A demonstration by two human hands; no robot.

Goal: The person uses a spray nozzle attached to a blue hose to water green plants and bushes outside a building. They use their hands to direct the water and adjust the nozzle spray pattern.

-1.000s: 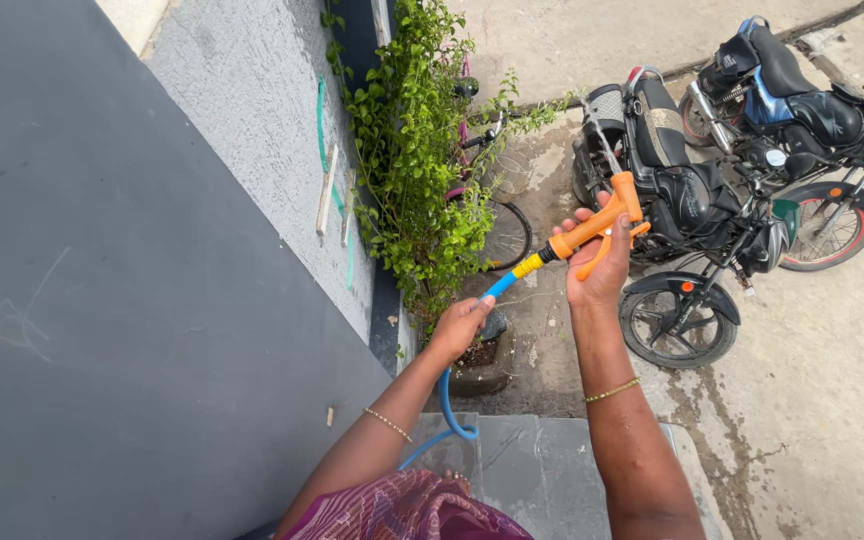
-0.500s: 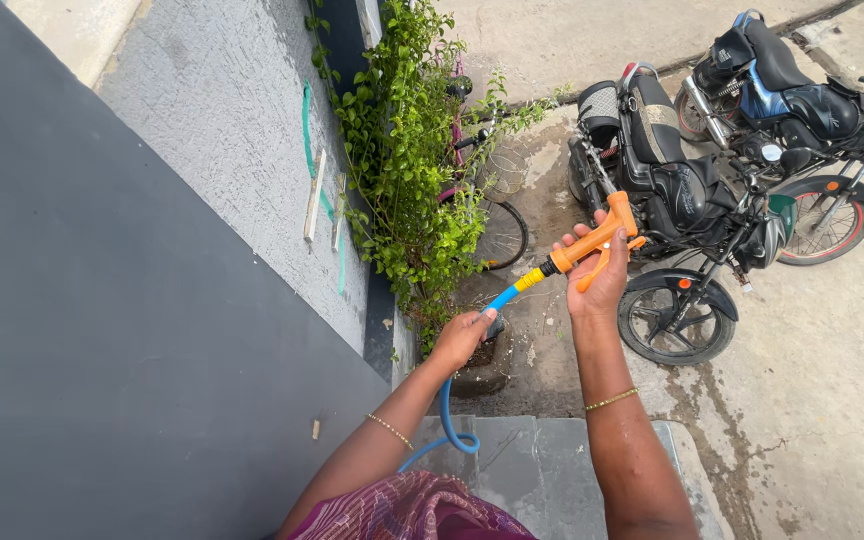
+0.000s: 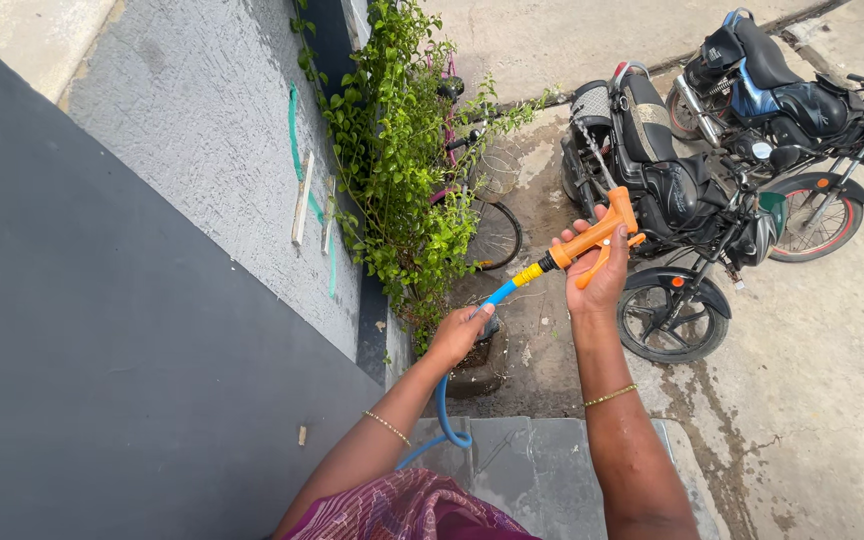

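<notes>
Fingers of my right hand (image 3: 597,275) were wrapped round the orange nozzle (image 3: 592,238), thumb over the top and the trigger lever sitting under the fingers; whether the lever was fully squeezed I could not tell. A thin stream of water (image 3: 592,150) left the tip, rising up and away from that hand toward the rear of the nearer motorbike (image 3: 667,200), which stood just beyond my right hand. Further right of it was a second motorbike (image 3: 787,95), black and blue.

My left hand (image 3: 460,335) was closed on the blue hose (image 3: 497,295), below and to the left of the nozzle, gripping it a short way behind the yellow coupling (image 3: 526,273). Below that hand the hose looped down and back toward my body, over the stone step (image 3: 542,470). Both wrists carried thin gold bangles.

Just beyond my left hand stood a leafy plant (image 3: 402,170) in a round pot (image 3: 477,365), with a bicycle wheel (image 3: 497,235) behind the leaves. Left of that hand ran the grey wall (image 3: 152,250).
</notes>
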